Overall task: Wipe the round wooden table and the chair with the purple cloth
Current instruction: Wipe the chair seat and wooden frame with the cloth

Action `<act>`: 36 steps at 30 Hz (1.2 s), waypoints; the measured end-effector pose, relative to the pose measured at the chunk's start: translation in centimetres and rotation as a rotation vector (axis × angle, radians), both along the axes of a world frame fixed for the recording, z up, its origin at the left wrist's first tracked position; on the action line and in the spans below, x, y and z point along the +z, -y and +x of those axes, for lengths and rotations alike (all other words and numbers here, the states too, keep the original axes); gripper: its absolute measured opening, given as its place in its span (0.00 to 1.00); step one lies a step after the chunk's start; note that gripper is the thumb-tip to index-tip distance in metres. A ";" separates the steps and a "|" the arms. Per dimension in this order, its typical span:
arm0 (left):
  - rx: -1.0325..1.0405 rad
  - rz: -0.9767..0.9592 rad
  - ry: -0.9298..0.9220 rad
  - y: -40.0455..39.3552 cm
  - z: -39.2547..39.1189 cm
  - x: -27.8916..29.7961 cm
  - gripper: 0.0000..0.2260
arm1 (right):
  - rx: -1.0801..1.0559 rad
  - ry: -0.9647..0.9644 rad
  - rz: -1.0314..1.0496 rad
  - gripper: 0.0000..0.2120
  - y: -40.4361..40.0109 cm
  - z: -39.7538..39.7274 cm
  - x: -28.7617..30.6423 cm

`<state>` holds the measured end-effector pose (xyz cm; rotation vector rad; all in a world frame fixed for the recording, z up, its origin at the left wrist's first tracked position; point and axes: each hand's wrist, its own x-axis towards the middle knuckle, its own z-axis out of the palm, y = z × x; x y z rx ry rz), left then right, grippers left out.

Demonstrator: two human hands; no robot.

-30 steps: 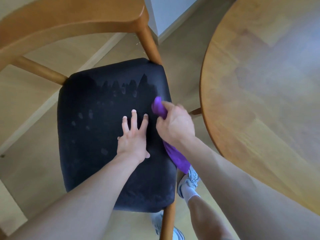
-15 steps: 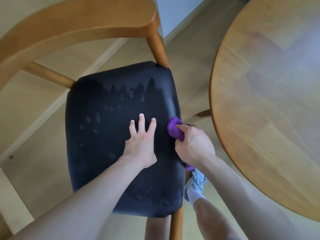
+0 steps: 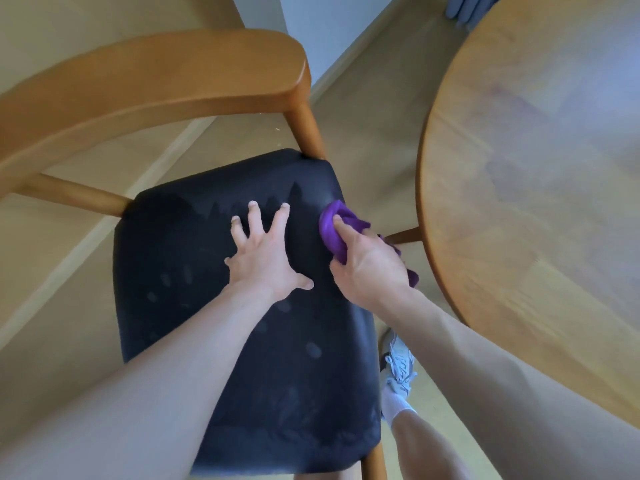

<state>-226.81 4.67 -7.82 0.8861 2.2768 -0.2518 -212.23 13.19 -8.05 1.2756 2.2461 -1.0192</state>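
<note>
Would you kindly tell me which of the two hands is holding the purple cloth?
The right hand grips the purple cloth; the left hand lies flat and empty.

The cloth [image 3: 334,233] is showing a vivid purple against the chair seat [image 3: 214,306], which is looking black with paler grey smudges and fingertip-shaped marks scattered across it. The chair frame [image 3: 149,84] is glowing a warm honey-orange, and the round table [image 3: 540,188] is showing lighter golden-brown wood grain. A white sock [image 3: 398,408] is showing above a white-and-grey sneaker [image 3: 398,367] on the pale beige floor [image 3: 52,265].
</note>
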 end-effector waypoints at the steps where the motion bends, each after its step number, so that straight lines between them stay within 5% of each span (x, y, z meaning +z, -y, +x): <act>1: -0.005 -0.005 -0.002 -0.1 0.0 0.0 0.63 | -0.005 -0.007 -0.029 0.29 -0.1 0.3 0.5; 4: -0.015 -0.026 -0.011 -0.5 0.2 -0.1 0.62 | -0.126 -0.113 0.001 0.18 -2.4 -0.6 1.4; 9: -0.069 -0.050 -0.027 -0.6 0.0 -0.7 0.63 | -0.386 -0.258 0.001 0.15 -7.5 -6.6 -0.3; 12: -0.083 -0.081 -0.033 -0.6 0.0 -0.9 0.64 | -0.204 -0.149 0.033 0.13 -5.2 -8.5 -0.9; 18: -0.076 -0.081 -0.004 -0.6 0.2 -0.3 0.63 | 0.211 -0.026 0.030 0.26 -1.4 -3.4 1.3; 25: -0.078 -0.076 -0.007 -1.0 0.1 -0.5 0.62 | -0.466 -0.218 -0.032 0.09 -9.7 -7.2 -0.8; 29: -0.087 -0.090 -0.023 -0.8 0.2 -0.9 0.63 | -0.231 -0.128 -0.031 0.07 -7.4 -8.2 -2.3; 33: -0.080 -0.106 -0.002 -0.7 0.2 -0.5 0.64 | 0.018 -0.081 0.012 0.25 -4.5 -4.8 -0.8; 36: -0.077 -0.102 0.003 -0.7 0.4 -0.1 0.63 | 0.073 -0.059 -0.054 0.14 -5.9 -4.5 0.4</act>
